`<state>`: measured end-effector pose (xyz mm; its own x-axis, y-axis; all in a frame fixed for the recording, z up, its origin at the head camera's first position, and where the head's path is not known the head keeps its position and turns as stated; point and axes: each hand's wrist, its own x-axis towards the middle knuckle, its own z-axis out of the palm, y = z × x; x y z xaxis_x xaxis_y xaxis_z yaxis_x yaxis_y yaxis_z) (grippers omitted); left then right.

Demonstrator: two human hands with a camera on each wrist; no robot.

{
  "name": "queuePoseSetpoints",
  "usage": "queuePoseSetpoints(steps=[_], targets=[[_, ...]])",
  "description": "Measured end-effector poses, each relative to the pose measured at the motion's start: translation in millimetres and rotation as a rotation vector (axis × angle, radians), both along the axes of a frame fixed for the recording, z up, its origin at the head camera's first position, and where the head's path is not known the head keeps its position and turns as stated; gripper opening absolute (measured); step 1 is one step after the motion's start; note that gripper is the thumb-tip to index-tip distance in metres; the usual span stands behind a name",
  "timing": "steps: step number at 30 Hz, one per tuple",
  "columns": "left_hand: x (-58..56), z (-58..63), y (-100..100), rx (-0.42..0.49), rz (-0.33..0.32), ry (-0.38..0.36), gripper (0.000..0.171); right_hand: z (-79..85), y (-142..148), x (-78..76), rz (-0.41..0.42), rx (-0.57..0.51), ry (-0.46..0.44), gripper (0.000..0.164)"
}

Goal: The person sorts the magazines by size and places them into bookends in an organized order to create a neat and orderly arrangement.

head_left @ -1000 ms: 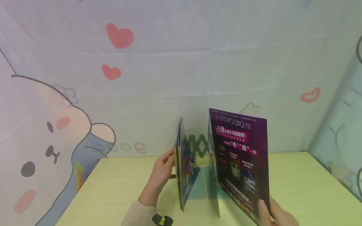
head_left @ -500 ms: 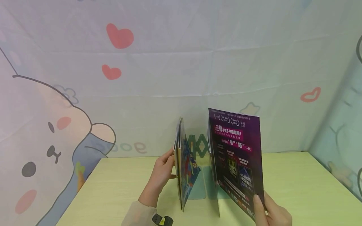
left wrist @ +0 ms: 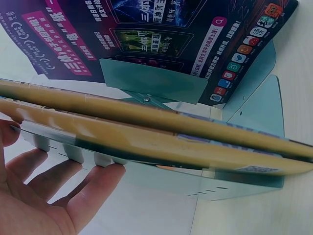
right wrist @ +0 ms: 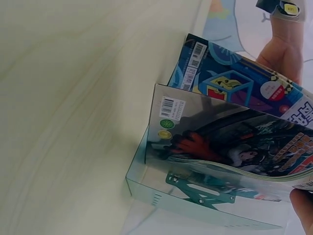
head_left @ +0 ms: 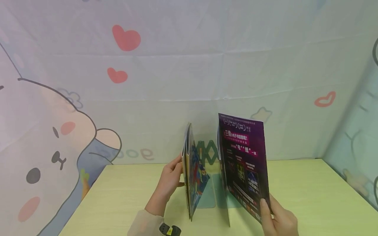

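Observation:
My right hand pinches a purple-black magazine near its lower outer corner, the thumb on the printed face. It stands upright at the right side of a teal expanding bookend. On the left, several upright magazines lean together, a blue one among them. My left hand rests at their outer side. In the left wrist view its fairly straight fingers touch the bookend's outer plate. A dark magazine with a barcode fills the right wrist view's middle; whether it is the held one, I cannot tell.
The bookend stands on a pale yellow-green table, its lattice link showing between the magazines. Behind hangs a printed cloth with hearts and a cartoon animal. A black wristband sits on the left wrist.
The right hand has moved left with the purple-black magazine, whose outer edge swings in toward the bookend so its face looks narrower. The left hand has stayed in place.

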<state>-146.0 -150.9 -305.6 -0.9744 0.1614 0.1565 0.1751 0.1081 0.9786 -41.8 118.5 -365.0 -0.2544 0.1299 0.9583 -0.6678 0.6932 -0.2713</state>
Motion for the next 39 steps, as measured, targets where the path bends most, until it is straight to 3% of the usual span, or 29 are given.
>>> queuePoseSetpoints(steps=[7,16,26,39], targets=[[4.2,2.5,-0.5,0.003,-0.009,0.0,0.047,0.0,0.9,-4.3,0.002,0.065,0.025,0.033],[4.2,2.2,-0.6,0.002,-0.009,-0.004,0.047,-5.4,3.0,-21.6,0.028,0.128,0.098,0.047],[3.0,1.8,-0.1,0.002,-0.001,-0.01,0.046,-10.0,0.8,-31.9,-0.03,0.151,0.082,0.05],[6.3,3.4,1.4,0.002,-0.003,-0.003,0.046,-14.9,-2.0,-37.0,0.064,0.182,0.032,0.045]])
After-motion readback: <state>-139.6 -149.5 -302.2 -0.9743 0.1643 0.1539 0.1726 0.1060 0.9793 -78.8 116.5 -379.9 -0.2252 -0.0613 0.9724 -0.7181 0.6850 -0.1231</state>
